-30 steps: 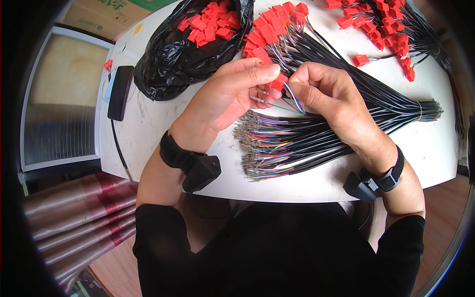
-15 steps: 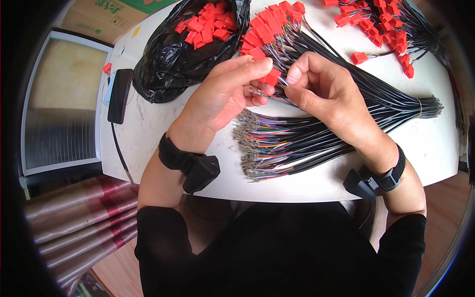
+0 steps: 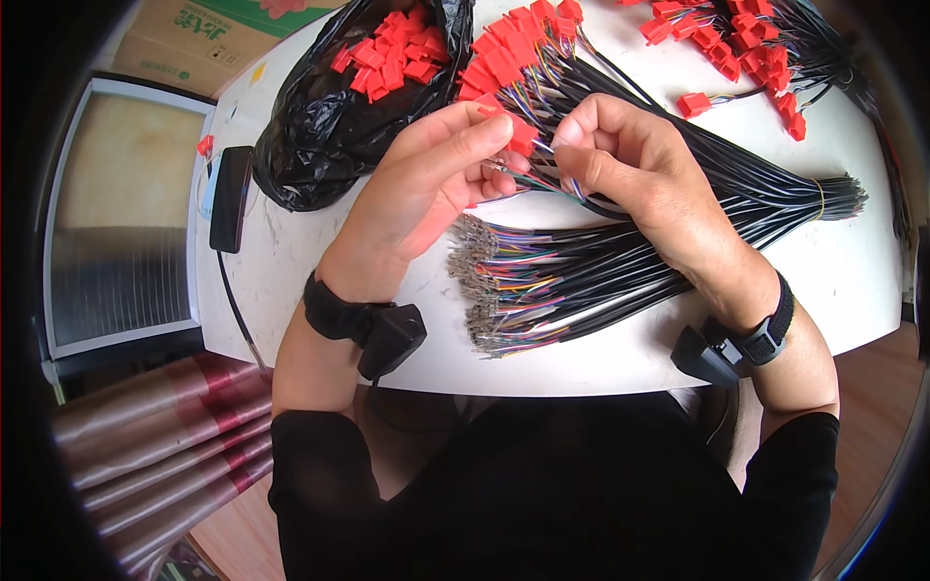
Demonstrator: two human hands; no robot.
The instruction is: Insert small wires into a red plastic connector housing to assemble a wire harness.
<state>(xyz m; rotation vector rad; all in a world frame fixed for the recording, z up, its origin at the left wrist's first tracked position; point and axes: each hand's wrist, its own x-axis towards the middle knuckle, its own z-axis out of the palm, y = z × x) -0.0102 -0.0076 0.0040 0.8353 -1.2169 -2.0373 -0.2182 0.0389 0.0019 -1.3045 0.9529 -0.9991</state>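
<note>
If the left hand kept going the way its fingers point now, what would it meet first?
The left hand points up and right, pinching a red connector. Straight on, it would likely first meet the fingers of the right hand, almost touching already; depth is unclear.

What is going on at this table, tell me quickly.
A person is fitting wires into a red plastic connector. The left hand pinches the connector between its fingers, while the right hand pinches thin coloured wires at it. Below the hands, a bundle of black cables with bare terminal ends lies on the white table. A black bag of loose red connectors sits to the left.
</note>
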